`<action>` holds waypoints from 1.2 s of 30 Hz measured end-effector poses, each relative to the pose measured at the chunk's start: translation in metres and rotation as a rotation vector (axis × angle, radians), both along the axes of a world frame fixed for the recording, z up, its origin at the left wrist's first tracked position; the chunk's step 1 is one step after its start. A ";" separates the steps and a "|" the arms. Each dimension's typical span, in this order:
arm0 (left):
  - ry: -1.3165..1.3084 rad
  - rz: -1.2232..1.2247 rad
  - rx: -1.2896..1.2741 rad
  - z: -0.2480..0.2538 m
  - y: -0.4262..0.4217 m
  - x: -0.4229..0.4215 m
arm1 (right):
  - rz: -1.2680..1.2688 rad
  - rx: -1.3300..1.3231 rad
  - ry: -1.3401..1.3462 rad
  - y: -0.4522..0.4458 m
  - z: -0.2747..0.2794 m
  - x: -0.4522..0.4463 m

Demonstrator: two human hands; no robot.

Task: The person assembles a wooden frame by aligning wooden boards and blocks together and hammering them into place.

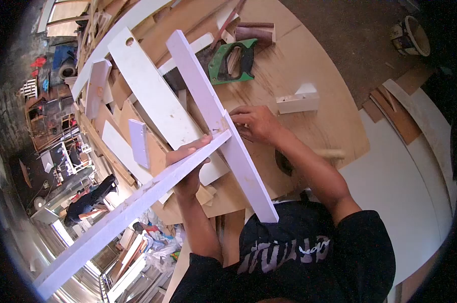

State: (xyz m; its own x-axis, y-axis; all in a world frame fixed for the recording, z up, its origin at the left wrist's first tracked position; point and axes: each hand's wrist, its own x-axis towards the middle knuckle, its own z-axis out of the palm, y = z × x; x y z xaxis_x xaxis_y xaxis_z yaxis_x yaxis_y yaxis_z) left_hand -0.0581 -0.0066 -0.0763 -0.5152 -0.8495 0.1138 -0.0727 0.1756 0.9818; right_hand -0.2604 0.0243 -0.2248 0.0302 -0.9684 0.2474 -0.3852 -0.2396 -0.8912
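Observation:
Two white wooden boards meet in a T-like joint in front of my chest. My left hand (189, 159) is closed around the long board (122, 199) near its inner end, with the thumb and fingers on either side. That board runs down to the lower left. My right hand (257, 125) is at the joint, its curled fingers against the edge of the crossing board (248, 174); the fingertips are partly hidden. A small nail or screw (216, 130) shows at the joint, beside a brownish patch.
A green-handled handsaw (233, 60) lies on the round wooden table (329, 60) beyond the boards. A white board with a hole (152, 91), a small white box (298, 103) and several offcuts lie around it. A bucket (410, 38) stands on the floor; another person (89, 199) is at far left.

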 end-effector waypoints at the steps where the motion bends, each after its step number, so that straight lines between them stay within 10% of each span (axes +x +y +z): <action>1: 0.000 0.013 -0.014 0.001 0.002 -0.002 | 0.009 0.021 -0.023 0.001 0.000 0.000; 36: -0.005 -0.077 -0.035 -0.003 0.004 -0.028 | 0.066 0.015 -0.259 0.009 -0.002 -0.020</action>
State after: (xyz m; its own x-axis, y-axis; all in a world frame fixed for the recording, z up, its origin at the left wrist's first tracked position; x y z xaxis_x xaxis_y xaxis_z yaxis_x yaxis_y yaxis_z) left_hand -0.0858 -0.0031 -0.0795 -0.5798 -0.8026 0.1402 -0.0626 0.2155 0.9745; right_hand -0.2802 0.0332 -0.2265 0.0305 -0.9700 0.2410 -0.1280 -0.2429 -0.9616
